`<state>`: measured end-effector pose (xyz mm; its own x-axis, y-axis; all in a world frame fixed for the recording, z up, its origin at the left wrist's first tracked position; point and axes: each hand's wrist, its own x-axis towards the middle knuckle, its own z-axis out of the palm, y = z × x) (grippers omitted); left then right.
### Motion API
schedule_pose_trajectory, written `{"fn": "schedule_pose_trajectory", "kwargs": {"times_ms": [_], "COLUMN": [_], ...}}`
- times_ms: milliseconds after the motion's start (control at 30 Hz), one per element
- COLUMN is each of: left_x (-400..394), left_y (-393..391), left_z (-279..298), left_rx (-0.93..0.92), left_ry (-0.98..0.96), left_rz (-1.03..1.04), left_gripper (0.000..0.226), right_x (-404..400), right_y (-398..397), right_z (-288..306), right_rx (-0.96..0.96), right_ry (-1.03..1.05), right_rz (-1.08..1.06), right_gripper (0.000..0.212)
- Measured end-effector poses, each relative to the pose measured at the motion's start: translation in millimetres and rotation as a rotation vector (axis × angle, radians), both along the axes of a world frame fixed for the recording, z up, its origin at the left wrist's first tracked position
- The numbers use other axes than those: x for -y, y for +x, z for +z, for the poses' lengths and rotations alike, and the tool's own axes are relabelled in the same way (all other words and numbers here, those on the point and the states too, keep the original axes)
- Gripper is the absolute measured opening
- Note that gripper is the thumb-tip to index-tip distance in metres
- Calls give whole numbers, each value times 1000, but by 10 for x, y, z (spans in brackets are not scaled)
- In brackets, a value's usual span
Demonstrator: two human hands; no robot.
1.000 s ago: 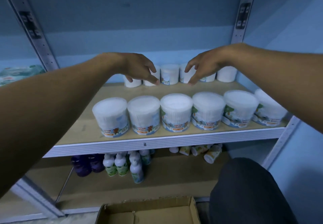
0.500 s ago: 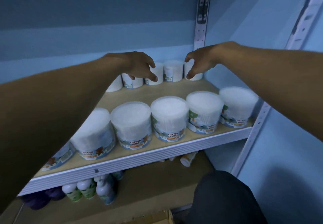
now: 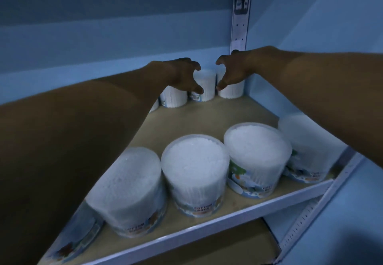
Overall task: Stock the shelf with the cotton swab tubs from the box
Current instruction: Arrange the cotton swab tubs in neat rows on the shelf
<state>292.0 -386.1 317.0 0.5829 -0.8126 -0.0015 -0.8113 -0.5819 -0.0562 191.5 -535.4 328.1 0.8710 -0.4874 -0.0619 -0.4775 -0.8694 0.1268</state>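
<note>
Front row: five cotton swab tubs (image 3: pixel 195 173); back row: four visible.

Clear, glossy plastic on those cotton swab tubs (image 3: pixel 195 173), the white swab tips packed inside giving a soft, grainy look under the lids, with printed paper-like labels round the bases. The shelf board (image 3: pixel 187 123) is pale wood-look, matt and smooth. Its front edge (image 3: pixel 228 216) is white-painted metal, smooth, and the perforated upright (image 3: pixel 240 26) is the same painted metal. The wall (image 3: pixel 103 43) is matt blue.
</note>
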Motion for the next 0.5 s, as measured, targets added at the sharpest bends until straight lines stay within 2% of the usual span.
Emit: {"fn": "schedule_pose_trajectory", "kwargs": {"times_ms": [300, 500], "left_x": [513, 646], "left_y": [172, 211], "left_z": [-77, -156], "left_rx": [54, 40], "left_ry": [62, 63], "left_rz": [-50, -30], "left_gripper": [87, 82], "right_x": [324, 368], "right_y": [276, 338], "right_z": [39, 4], "right_rx": [-45, -75], "right_ry": [-65, -71], "right_rz": [-15, 7], "right_gripper": [101, 89]}}
